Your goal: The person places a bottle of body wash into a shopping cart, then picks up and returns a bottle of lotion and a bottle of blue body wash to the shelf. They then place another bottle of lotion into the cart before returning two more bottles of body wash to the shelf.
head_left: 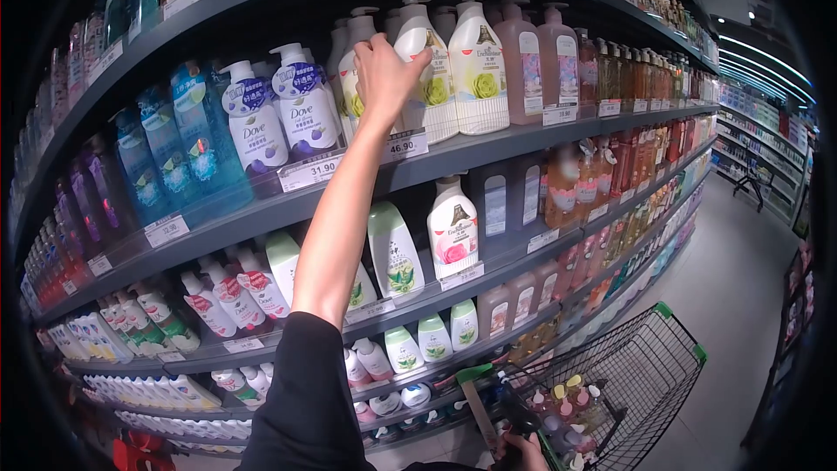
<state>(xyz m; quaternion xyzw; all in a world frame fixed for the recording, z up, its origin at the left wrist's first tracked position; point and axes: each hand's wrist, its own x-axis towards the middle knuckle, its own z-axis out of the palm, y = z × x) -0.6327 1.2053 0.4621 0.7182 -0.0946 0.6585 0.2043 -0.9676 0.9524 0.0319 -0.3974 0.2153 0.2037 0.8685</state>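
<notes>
My left hand (388, 74) is raised to a shelf of white pump bottles, thumb and fingers apart. Its fingers overlap a white pump bottle (351, 65), while the thumb crosses the front of the neighbouring white bottle with a green flower (436, 92). Whether it presses on either one is hard to tell. A similar white bottle (479, 78) stands just to the right. Low in the view, my right hand (525, 453) is closed around the dark handle of a shopping cart (645, 358), partly cut off by the frame's edge.
Dove pump bottles (301, 109) and blue bottles (196, 126) stand to the left on the same shelf; pinkish pump bottles (558, 61) stand right. A white bottle with a pink flower (453, 231) is one shelf down. Several small pump bottles (571, 414) lie in the cart. An aisle floor (711, 296) runs right.
</notes>
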